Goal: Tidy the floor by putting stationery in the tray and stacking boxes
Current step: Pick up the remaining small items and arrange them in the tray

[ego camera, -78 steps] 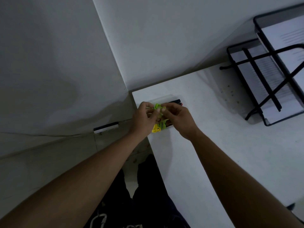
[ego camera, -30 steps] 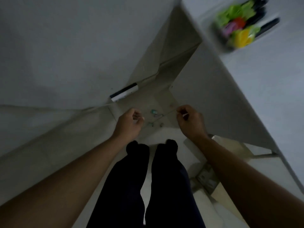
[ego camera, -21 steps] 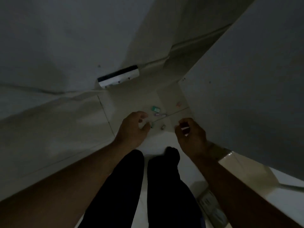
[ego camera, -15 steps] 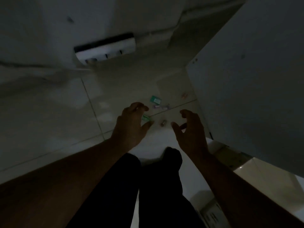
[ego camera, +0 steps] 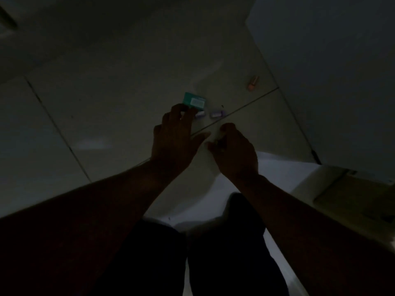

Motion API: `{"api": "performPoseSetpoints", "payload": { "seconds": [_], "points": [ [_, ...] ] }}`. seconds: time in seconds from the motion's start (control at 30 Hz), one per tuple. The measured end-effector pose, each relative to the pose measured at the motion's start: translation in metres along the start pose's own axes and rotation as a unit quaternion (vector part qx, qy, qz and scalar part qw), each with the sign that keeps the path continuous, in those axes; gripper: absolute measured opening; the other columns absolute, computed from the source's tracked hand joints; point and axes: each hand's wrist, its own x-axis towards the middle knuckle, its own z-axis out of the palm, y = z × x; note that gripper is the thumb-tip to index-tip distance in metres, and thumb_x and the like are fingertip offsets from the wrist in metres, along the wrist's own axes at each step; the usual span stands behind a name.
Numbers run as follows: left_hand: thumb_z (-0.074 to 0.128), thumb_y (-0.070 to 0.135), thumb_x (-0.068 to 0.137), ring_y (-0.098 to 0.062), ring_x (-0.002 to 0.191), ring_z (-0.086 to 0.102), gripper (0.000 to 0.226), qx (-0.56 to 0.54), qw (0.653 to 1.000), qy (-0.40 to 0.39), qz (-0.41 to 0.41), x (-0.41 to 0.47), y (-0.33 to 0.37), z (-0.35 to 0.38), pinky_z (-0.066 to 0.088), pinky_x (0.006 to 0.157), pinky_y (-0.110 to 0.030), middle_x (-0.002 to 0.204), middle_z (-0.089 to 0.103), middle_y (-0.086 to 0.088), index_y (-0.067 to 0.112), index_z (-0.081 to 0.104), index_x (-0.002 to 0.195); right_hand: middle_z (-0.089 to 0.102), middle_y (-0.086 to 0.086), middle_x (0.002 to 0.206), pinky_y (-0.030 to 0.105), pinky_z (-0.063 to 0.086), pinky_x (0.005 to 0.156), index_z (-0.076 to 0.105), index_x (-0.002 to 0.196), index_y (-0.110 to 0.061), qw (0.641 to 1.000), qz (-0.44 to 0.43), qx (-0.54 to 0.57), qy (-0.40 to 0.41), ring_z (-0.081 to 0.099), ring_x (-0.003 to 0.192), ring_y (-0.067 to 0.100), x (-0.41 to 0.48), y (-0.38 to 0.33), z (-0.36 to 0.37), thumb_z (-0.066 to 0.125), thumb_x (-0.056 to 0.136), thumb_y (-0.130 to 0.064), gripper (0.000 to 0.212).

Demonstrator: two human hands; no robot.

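The light is dim. A small teal box (ego camera: 194, 100) with a pale label lies on the tiled floor. My left hand (ego camera: 174, 137) reaches over the floor, and its straight fingertips touch the box's near edge. Just beside it lie two small purple pieces (ego camera: 201, 114) (ego camera: 217, 114). My right hand (ego camera: 234, 150) is lower and to the right, its curled fingers and thumb pinching a small dark piece (ego camera: 221, 143) off the floor. Farther right, by the desk's side, sits a small orange piece (ego camera: 253, 82).
The desk's grey side panel (ego camera: 331, 71) closes off the right. A flat cardboard box (ego camera: 352, 195) lies on the floor at lower right. My legs in dark trousers (ego camera: 213, 253) fill the bottom. Bare tiles stretch to the left.
I have left the tray on the desk and bent down to the floor. Both hands moved forward: the left now touches the teal box, and the right has closed on a small piece.
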Motion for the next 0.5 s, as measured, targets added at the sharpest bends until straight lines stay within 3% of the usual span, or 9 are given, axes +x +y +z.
{"api": "performPoseSetpoints", "payload": {
  "seconds": [0.1, 0.2, 0.27, 0.37, 0.5],
  "points": [
    [0.059, 0.036, 0.088, -0.033, 0.118, 0.047, 0.049, 0.009, 1.000, 0.002, 0.008, 0.012, -0.004, 0.009, 0.043, 0.089, -0.045, 0.136, 0.043, -0.010, 0.023, 0.045, 0.134, 0.061, 0.011, 0.118, 0.046, 0.047, 0.091, 0.048, 0.133, -0.009, 0.995, -0.061, -0.013, 0.079, 0.058, 0.109, 0.029, 0.010, 0.000, -0.003, 0.057, 0.092, -0.026, 0.045],
    [0.051, 0.034, 0.093, -0.035, 0.115, 0.047, 0.038, 0.022, 1.000, 0.022, -0.002, 0.023, -0.006, 0.017, 0.042, 0.088, -0.044, 0.130, 0.050, -0.012, 0.018, 0.050, 0.128, 0.059, 0.013, 0.126, 0.045, 0.045, 0.095, 0.045, 0.137, -0.007, 0.988, -0.090, -0.038, 0.115, 0.055, 0.115, 0.030, 0.026, -0.001, -0.011, 0.055, 0.094, -0.026, 0.048],
    [0.047, 0.037, 0.094, -0.034, 0.115, 0.047, 0.034, 0.035, 0.998, 0.039, -0.022, 0.029, -0.006, 0.021, 0.040, 0.088, -0.042, 0.125, 0.054, -0.011, 0.018, 0.052, 0.122, 0.057, 0.014, 0.125, 0.044, 0.043, 0.091, 0.045, 0.138, -0.008, 0.982, -0.115, -0.103, 0.105, 0.052, 0.114, 0.032, 0.039, -0.003, -0.015, 0.049, 0.097, -0.033, 0.048],
    [0.044, 0.042, 0.095, -0.035, 0.109, 0.049, 0.033, 0.069, 0.996, 0.055, -0.031, 0.039, -0.004, 0.025, 0.039, 0.083, -0.042, 0.116, 0.059, -0.011, 0.017, 0.056, 0.113, 0.056, 0.015, 0.115, 0.041, 0.044, 0.083, 0.057, 0.123, -0.011, 0.967, -0.165, -0.180, 0.075, 0.051, 0.106, 0.033, 0.056, -0.002, -0.020, 0.043, 0.098, -0.036, 0.038],
    [0.043, 0.042, 0.096, -0.036, 0.104, 0.050, 0.034, 0.085, 0.994, 0.045, -0.041, 0.043, -0.006, 0.026, 0.037, 0.078, -0.040, 0.111, 0.062, -0.014, 0.014, 0.056, 0.108, 0.048, 0.017, 0.114, 0.038, 0.043, 0.081, 0.063, 0.114, -0.010, 0.972, -0.193, -0.133, 0.022, 0.048, 0.103, 0.031, 0.062, 0.001, -0.025, 0.051, 0.096, -0.026, 0.027]
  ]
}}
